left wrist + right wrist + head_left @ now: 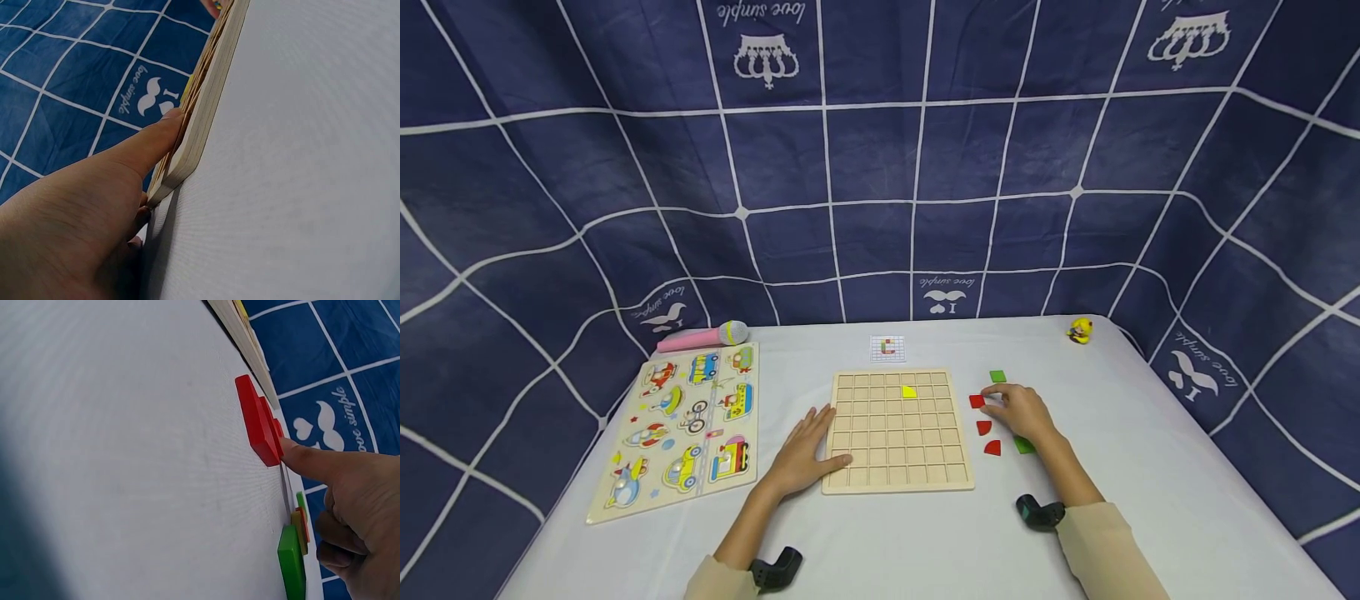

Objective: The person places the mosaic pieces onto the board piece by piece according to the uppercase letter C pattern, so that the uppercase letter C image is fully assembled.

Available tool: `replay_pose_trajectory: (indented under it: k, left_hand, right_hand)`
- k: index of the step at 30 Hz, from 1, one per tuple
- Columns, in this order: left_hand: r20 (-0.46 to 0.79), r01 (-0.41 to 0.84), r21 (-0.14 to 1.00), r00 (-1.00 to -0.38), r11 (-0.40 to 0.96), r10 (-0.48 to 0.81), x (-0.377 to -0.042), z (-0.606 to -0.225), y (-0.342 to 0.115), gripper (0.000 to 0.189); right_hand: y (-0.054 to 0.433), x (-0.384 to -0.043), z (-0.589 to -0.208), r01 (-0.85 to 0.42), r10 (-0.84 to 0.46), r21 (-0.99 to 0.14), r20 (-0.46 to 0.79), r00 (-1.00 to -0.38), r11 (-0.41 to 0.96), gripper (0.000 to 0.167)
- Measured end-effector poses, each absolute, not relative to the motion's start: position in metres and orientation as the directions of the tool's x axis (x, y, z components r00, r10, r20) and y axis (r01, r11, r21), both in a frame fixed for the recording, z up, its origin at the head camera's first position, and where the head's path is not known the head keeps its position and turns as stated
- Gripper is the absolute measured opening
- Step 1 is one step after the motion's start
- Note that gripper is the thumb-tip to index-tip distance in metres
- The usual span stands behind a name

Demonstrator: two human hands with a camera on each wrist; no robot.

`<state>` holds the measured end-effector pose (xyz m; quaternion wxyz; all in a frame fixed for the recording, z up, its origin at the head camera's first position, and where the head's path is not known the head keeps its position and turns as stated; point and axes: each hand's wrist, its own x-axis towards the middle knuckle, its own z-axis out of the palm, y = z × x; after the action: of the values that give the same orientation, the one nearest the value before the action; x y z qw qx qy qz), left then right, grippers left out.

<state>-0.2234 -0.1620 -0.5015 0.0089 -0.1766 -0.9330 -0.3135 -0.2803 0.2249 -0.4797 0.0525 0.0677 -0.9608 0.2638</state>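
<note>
A wooden grid board [897, 457] lies in front of me, with one yellow tile [909, 392] in an upper cell. My left hand [801, 458] rests along its left side, fingers straight and spread; in the left wrist view the thumb [164, 128] lies on the frame near a corner. Right of the board, my right hand [1022, 410] pinches a small red square tile [977, 401] at its right side between thumb and index finger. Two red quarter-round tiles, one [984, 427] and another [992, 447], lie nearer me. A green tile [997, 376] sits beyond the hand; another [1024, 445] is partly covered by it.
A small pattern card [887, 347] lies behind the board. On the left are a vehicle puzzle board [653, 471] and a pink toy microphone [700, 338]. A yellow figurine [1080, 331] stands at the back right. The right wrist view shows an orange-yellow tile [299, 531] behind a green one.
</note>
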Motion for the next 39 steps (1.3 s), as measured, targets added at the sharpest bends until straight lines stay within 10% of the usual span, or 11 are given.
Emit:
replay_pose_trajectory:
  k: [26, 39]
  left_hand:
    - [0.131, 0.34, 0.573, -0.936, 0.746, 0.326, -0.224, -0.503, -0.163, 0.09]
    - [0.114, 0.324, 0.574, -0.941, 0.752, 0.318, -0.223, -0.504, -0.162, 0.09]
  right_hand:
    - [0.131, -0.287, -0.454, -0.331, -0.129, -0.531, 0.382, -0.915, 0.78, 0.03]
    - [0.097, -0.301, -0.475, -0.341, -0.196, -0.557, 0.304, -0.932, 0.757, 0.034]
